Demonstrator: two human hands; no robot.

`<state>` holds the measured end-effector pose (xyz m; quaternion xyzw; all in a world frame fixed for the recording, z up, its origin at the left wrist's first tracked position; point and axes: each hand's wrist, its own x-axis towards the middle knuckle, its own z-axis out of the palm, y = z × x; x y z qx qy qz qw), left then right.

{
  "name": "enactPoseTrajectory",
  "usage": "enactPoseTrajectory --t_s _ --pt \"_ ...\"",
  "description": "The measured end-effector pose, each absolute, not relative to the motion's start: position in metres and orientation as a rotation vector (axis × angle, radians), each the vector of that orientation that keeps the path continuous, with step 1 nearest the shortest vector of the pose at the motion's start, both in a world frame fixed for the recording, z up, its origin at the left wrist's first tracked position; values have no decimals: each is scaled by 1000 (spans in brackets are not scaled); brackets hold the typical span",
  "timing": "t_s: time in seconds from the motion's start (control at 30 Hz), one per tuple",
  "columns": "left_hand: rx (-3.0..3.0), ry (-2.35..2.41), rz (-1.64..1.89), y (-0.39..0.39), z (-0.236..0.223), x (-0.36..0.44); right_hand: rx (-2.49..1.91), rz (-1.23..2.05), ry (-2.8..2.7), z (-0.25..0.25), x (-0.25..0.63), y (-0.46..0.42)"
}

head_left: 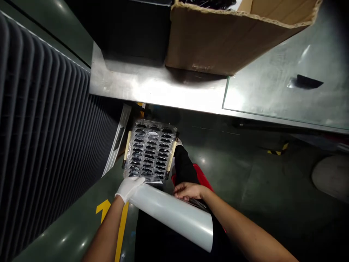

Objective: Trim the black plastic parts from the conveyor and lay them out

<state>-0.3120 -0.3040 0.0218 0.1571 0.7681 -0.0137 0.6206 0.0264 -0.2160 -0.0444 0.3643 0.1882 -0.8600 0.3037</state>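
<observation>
Because the gloved left hand [129, 187] is closed over the far end of a pale roll [174, 214], the roll extends rightward from it, its long axis slanting from that grip back toward the person, the near end pointing to the lower right. The bare right hand [188, 190], fingers half curled, sits just beyond the roll's middle; whether it grips the dark film [198, 204] beside it, I cannot tell.

Pale grey sheet [174, 213], brown box [201, 43]
</observation>
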Motion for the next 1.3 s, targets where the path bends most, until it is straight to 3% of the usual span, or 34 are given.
enactPoseTrajectory --t_s 0.33,0.73,0.97,1.3 --pt "247 1598 -25 -287 -5 -305 1635 -2570 662 -27 24 -202" --pt "-64 1692 134 -315 -20 -303 1836 -2451 258 -12 60 -180" --pt "-85 1715 150 -315 -26 -319 1823 -2625 401 7 60 -161" --pt "-15 1930 181 -259 -24 -365 2084 -2695 647 -54 -11 -136"
